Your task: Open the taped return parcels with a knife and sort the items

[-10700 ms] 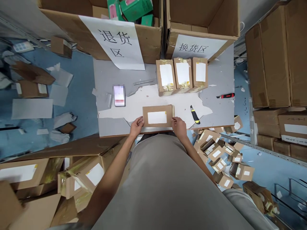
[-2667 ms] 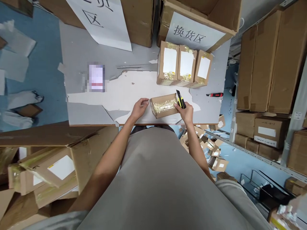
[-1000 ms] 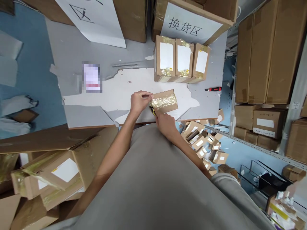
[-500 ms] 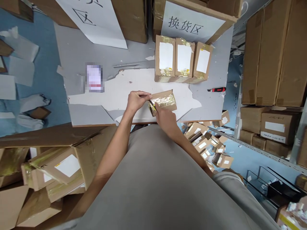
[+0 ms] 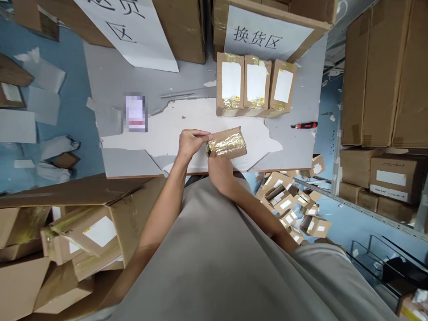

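Note:
A small cardboard box with shiny clear-yellow tape across its top lies on the table, slightly turned. My left hand pinches its far left corner between thumb and fingers. Closed in a fist, my right hand is at the near left corner, by the box's short end. The slim black-and-yellow cutter in it is mostly hidden by the fingers now. Behind the box stand three taped cartons with white labels: a left one, a middle one and a right one.
A red-and-black utility knife lies at the table's right. A blurred phone-like object rests on the left. Large boxes with paper signs line the back. An open carton of parcels is at lower left; more parcels lie lower right.
My right hand has moved toward my body and slightly left along the box's end, and the cutter has gone mostly out of sight. My left hand keeps its hold on the corner.

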`<state>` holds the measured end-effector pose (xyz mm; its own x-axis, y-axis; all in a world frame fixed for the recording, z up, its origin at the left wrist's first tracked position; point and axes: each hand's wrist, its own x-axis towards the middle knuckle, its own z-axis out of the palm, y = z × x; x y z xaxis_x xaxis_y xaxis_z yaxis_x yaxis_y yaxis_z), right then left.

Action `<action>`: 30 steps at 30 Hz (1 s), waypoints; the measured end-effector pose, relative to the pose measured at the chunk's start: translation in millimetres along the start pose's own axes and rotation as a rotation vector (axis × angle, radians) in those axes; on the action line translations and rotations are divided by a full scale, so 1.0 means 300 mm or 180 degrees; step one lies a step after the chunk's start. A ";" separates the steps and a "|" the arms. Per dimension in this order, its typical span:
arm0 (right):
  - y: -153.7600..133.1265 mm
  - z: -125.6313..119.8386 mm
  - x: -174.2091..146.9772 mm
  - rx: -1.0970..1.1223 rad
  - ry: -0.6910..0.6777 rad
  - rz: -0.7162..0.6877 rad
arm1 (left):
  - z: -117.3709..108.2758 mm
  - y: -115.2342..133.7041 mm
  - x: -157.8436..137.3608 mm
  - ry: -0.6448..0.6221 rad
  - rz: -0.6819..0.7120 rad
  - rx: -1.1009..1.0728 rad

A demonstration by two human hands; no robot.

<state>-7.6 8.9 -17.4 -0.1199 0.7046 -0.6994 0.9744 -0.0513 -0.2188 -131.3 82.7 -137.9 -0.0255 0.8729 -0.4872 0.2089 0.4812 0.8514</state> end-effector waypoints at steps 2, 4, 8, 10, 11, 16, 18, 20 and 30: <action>0.015 0.006 -0.035 0.0000 -0.0021 0.0045 | -0.004 -0.004 0.009 -0.0049 0.0020 -0.0014; 0.058 0.004 -0.085 0.0034 0.0026 0.0053 | -0.010 -0.013 0.015 -0.0127 0.0070 -0.0006; 0.233 -0.007 -0.131 0.0581 0.0803 0.0496 | -0.001 -0.055 -0.014 -0.0119 0.0293 0.0135; 0.339 0.001 -0.099 0.1008 0.1338 0.0954 | 0.025 -0.083 -0.050 0.0032 0.0351 0.0207; 0.387 0.010 -0.073 0.1236 0.1524 0.1100 | 0.043 -0.097 -0.071 0.0099 0.0344 0.0230; 0.501 0.100 0.020 0.2116 0.1489 0.0842 | 0.135 -0.124 -0.132 0.0161 0.0441 0.0365; 0.496 0.134 0.015 0.2075 0.1426 0.0752 | 0.155 -0.113 -0.129 0.0226 0.0508 0.0479; 0.485 0.153 -0.004 0.1948 0.1342 0.0715 | 0.165 -0.099 -0.120 0.0280 0.0541 0.0588; 0.441 0.097 -0.086 0.1099 0.0895 0.0683 | 0.176 -0.124 -0.111 0.0454 0.0785 0.0511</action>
<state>118.9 -36.6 -48.1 0.1789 0.8136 -0.5532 0.8459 -0.4143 -0.3358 -86.6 31.5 -163.6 -0.0894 0.9695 -0.2281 0.3769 0.2449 0.8933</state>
